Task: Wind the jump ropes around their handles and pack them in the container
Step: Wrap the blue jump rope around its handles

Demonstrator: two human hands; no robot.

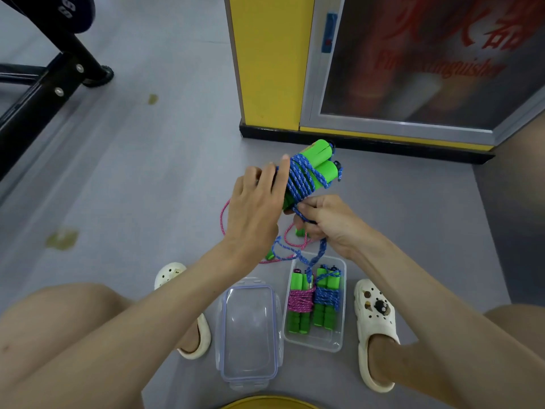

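Observation:
My left hand [256, 202] grips a pair of green handles [320, 163] held up in the air, with blue rope [300, 181] coiled around their middle. My right hand [327, 222] pinches the loose blue rope just below the coils; its tail [312, 258] hangs down toward the clear container [339, 340]. Inside the container lie two wound bundles side by side: a pink-rope one [300, 301] on the left and a blue-rope one [327, 298] on the right. A pink jump rope [224, 219] lies loose on the floor under my hands.
The container's clear lid [249, 332] lies on the grey floor left of it, between my two white clogs [376, 314]. A yellow pillar [271, 63] and a fire extinguisher cabinet [427, 69] stand ahead. Black gym equipment [44, 93] stands at the far left.

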